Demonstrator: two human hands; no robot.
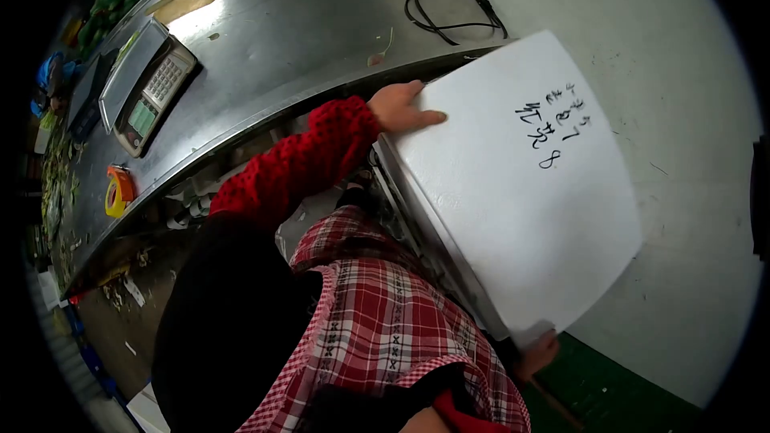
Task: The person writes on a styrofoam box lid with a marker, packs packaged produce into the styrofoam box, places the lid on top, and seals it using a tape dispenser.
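Observation:
A white foam box lid (497, 200) with black handwriting lies in front of me, tilted in the view. My left hand (401, 107) grips its far left corner, with the thumb laid over the top. At the near corner, my right hand (539, 355) has its fingers closed around the edge. Below the lid's left side, the white wall of a box (437, 228) shows in part, and the rest of it is hidden.
A metal table (305, 24) curves along the left and top, bearing a digital scale (152, 96), an orange tape dispenser (119, 191) and a black cable (449, 12). A pale wall (682, 152) stands at right. Green floor (601, 389) shows below.

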